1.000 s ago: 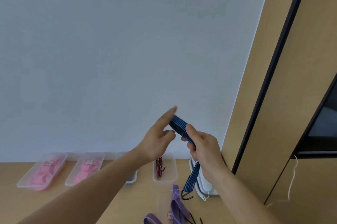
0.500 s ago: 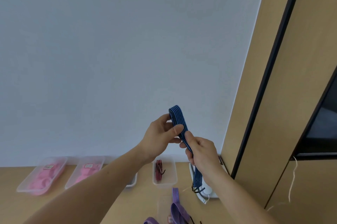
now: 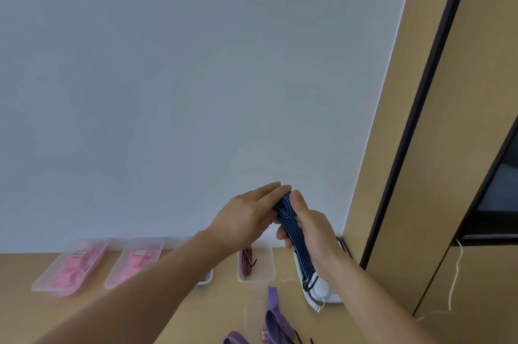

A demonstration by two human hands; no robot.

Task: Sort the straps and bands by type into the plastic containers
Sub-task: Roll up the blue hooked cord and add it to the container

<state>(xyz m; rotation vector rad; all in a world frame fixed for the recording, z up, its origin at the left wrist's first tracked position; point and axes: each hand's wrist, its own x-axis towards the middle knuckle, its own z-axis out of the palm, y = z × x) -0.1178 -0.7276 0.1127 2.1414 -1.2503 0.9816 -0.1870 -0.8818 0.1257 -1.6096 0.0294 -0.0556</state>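
Observation:
A blue striped elastic strap [image 3: 291, 227] is folded over and held up above the table. My right hand [image 3: 311, 227] grips it along its length; its black hooks [image 3: 308, 283] hang below my wrist. My left hand [image 3: 249, 213] presses flat against the folded top of the strap, fingers together. Along the wall stand clear plastic containers: two with pink bands [image 3: 71, 266] [image 3: 134, 261], one with a red striped strap [image 3: 256, 262], and one [image 3: 206, 278] mostly hidden by my left forearm. Purple straps [image 3: 276, 321] lie at the table's near edge.
A white device [image 3: 319, 289] with a thin cord lies at the right by the wooden cabinet [image 3: 448, 147]. A clear lid or container [image 3: 253, 315] lies flat next to the purple straps. The white wall [image 3: 182, 77] backs the wooden table [image 3: 218, 304].
The strap's fold has come down and both hands have closed in on it. My left hand went from pinching the loop to lying flat against it. The hooks hang higher.

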